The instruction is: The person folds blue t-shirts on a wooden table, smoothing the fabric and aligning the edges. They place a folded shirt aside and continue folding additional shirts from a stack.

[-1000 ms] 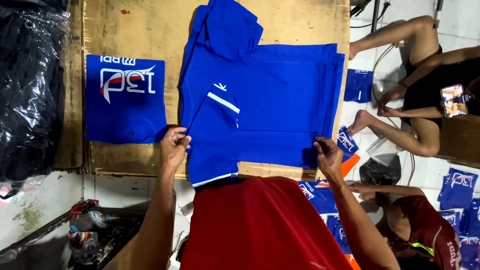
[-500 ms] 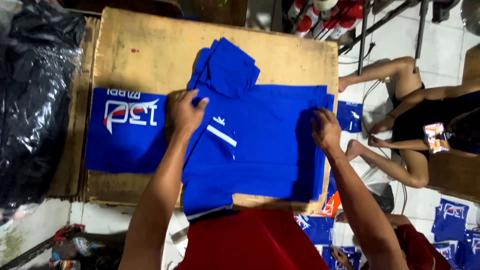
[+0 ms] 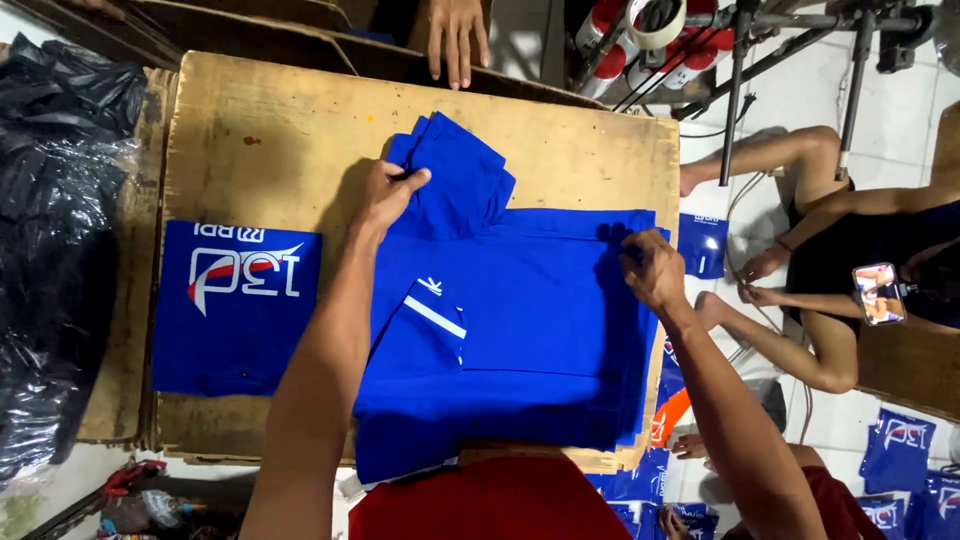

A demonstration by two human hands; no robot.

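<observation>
A blue shirt (image 3: 520, 320) with a white stripe on its sleeve lies spread on a wooden board table (image 3: 300, 120). My left hand (image 3: 390, 195) rests on the shirt's far left part, beside a bunched blue fold (image 3: 455, 170), fingers pinching the cloth. My right hand (image 3: 650, 270) presses down on the shirt's right edge, fingers curled on the fabric. A flat blue bag with a white and red logo (image 3: 238, 305) lies on the table, left of my left arm.
A heap of black plastic bags (image 3: 60, 250) fills the left side. Another person's hand (image 3: 455, 35) rests at the table's far edge. A person sits on the floor at the right holding a phone (image 3: 878, 292). More blue bags (image 3: 900, 450) lie on the floor.
Both my hands have moved away from me, from the shirt's near edge to its far part. The left hand now reaches the bunched fold; the right sits on the right edge.
</observation>
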